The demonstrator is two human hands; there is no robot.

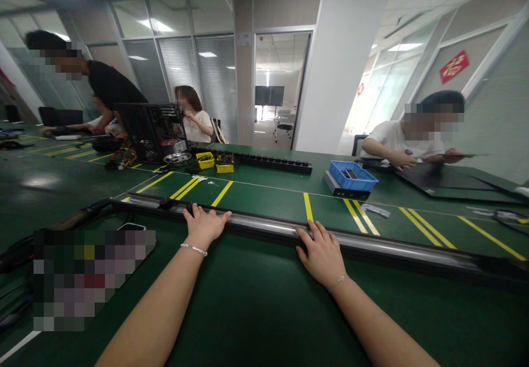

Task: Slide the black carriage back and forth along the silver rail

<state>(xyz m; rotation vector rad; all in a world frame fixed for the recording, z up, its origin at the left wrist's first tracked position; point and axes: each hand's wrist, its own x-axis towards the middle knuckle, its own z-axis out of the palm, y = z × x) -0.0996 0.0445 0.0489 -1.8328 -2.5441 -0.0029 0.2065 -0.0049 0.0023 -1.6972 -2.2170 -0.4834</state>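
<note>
A long shiny metal bar in a black frame lies across the green table in front of me. My left hand rests on its left part, palm down, with thumb and fingers apart. On the bar to the right of the middle lies my right hand, its fingers stretched over the metal. Both hands touch the bar without wrapping round it. A dark clip-like piece sits on the bar left of my left hand.
Beyond the bar stand an open black computer case, yellow bins, a black slotted strip and a blue tray on a metal box. A blurred-out item lies left. Several people sit or lean around the table.
</note>
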